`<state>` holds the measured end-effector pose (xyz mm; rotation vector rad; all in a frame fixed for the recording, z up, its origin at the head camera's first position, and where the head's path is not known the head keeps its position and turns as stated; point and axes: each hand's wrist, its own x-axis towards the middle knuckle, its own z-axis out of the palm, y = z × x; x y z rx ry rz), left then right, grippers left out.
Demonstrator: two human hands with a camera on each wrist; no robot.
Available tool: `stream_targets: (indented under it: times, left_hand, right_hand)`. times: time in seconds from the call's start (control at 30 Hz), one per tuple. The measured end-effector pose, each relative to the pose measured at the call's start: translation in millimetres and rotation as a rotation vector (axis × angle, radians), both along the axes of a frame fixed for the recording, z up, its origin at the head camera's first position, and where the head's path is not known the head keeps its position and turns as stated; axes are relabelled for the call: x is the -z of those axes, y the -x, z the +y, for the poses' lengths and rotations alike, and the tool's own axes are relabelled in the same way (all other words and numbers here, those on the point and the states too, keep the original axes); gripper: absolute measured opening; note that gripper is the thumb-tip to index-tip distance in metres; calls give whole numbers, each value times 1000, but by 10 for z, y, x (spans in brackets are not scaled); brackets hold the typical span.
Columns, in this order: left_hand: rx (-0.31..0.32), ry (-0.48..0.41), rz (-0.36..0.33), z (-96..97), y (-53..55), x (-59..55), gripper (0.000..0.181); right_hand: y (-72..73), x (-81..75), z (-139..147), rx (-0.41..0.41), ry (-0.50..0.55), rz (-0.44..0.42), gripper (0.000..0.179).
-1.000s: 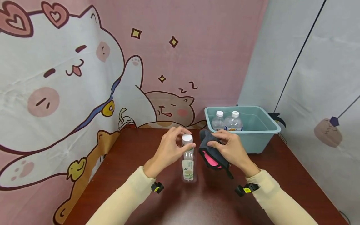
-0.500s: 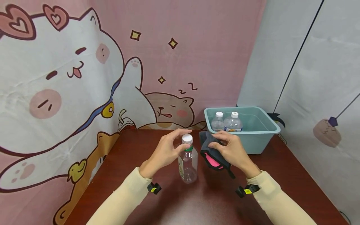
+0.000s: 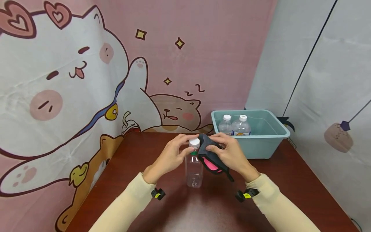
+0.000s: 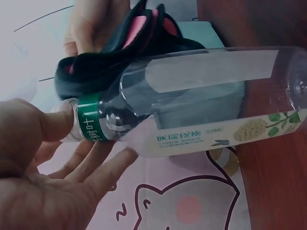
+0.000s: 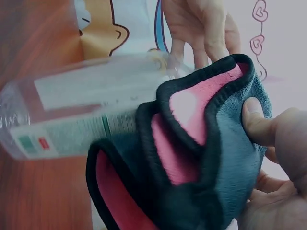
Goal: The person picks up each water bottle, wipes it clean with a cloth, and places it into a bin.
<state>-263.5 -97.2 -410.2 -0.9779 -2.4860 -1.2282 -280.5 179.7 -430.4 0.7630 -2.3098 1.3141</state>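
A clear plastic bottle (image 3: 194, 175) with a white cap and a green neck band stands upright over the brown table. My left hand (image 3: 170, 156) pinches it at the cap and neck between thumb and fingers. In the left wrist view, a leafy label runs along the bottle (image 4: 206, 103). My right hand (image 3: 233, 158) grips a folded dark grey cloth (image 3: 214, 157) with pink lining and black edging, thumb on its outer side. In the right wrist view, the cloth (image 5: 235, 143) overlaps the bottle's upper part, close against its neck.
A light blue plastic bin (image 3: 262, 145) stands at the back right of the table (image 3: 139, 206). Inside its left end are two clear bottles (image 3: 241, 126) with white caps. A cartoon-printed curtain (image 3: 226, 58) hangs behind the table.
The bottle has turned about its upright axis, so its label no longer faces the head camera. My right hand has moved left with the cloth, bringing it up to the bottle's neck.
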Motion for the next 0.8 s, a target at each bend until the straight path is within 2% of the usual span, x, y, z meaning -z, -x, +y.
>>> stream_targets:
  times: [0.27,0.53,0.8]
  left_hand:
    - [-39,-8,49,2,0,18,59]
    - [-43,28,103,-6,-16,-7,61]
    - [-26,80,110,-26,-36,-32,63]
  right_hand:
    - [-5,59,-206,15,-86,17,25]
    - [-37,111,-154,-7,-173,2,28]
    - [-63,188,-55,-5,-213,-19,33]
